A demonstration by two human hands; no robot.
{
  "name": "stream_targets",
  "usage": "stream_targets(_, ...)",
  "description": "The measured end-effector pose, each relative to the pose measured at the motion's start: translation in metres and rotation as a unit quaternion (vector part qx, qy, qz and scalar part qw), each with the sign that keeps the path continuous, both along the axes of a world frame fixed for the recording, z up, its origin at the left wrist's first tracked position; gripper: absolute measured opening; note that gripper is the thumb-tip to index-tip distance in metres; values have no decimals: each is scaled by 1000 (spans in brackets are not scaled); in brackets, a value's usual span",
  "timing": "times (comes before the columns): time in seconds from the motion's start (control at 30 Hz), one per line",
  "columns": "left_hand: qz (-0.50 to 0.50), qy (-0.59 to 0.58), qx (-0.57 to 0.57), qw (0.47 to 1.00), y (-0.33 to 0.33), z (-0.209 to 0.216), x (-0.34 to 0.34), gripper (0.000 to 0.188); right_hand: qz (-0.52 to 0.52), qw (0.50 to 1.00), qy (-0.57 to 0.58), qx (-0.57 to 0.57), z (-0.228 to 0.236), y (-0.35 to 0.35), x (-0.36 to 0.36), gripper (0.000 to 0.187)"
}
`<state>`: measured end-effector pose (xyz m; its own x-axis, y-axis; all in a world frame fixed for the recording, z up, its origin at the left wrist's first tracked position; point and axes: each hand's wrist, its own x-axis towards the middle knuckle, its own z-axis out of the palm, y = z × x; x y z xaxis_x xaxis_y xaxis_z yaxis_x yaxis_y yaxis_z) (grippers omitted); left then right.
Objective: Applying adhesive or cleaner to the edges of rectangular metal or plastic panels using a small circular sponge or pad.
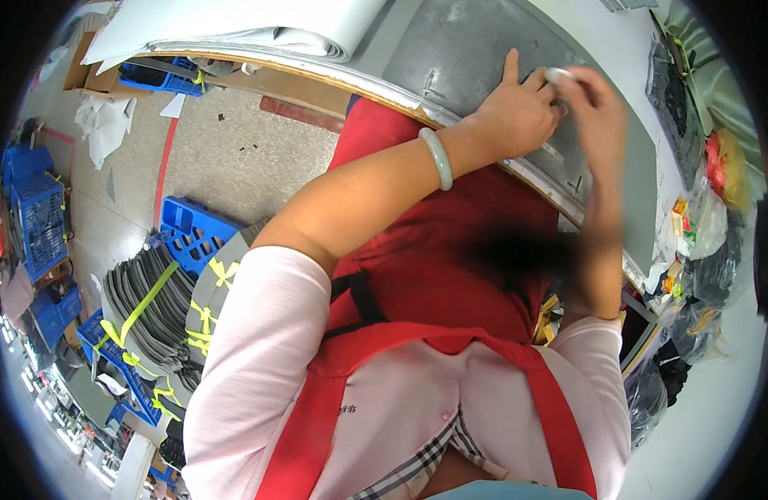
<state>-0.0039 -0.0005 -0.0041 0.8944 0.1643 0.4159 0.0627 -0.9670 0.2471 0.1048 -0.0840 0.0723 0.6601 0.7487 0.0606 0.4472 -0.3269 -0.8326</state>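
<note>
So, your left hand (522,118) sits spread on that grey panel (451,46), and your right hand (597,104) pinches a small white bit (557,75).

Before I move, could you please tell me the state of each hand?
Left hand: open, resting on the grey panel.
Right hand: fingers curled, a white piece at their tips; blur hides whether the grip is closed.

left of the open panel (451,42), sheets (242,21) obstruct.
</note>
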Motion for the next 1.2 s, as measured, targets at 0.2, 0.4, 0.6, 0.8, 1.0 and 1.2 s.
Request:
stream_targets(0.2, 6, 0, 10, 1000, -3, 2, 3, 32, -170, 981, -89, -15, -58, -90, 112, 23)
stream_targets(0.4, 18, -14, 7, 1000, -3, 2, 2, 33, -188, 981, -50, -14, -50, -90, 120, 25)
stream_targets(0.6, 16, -22, 3, 1000, -5, 5, 3, 32, -217, 967, 115, 72, -51, -106, 136, 26)
stream_targets(0.8, -79, -118, -78, 987, -1, 9, -3, 29, -88, 972, 214, 27, -32, -102, 90, 20)
stream_targets(1.0, -311, -124, -117, 935, -92, 33, -79, 25, -11, 990, -64, 129, 49, -131, 54, 14)
stream_targets(1.2, -41, 115, -129, 984, -33, 38, -74, 18, -63, 949, 107, 291, 31, -133, 91, 16)
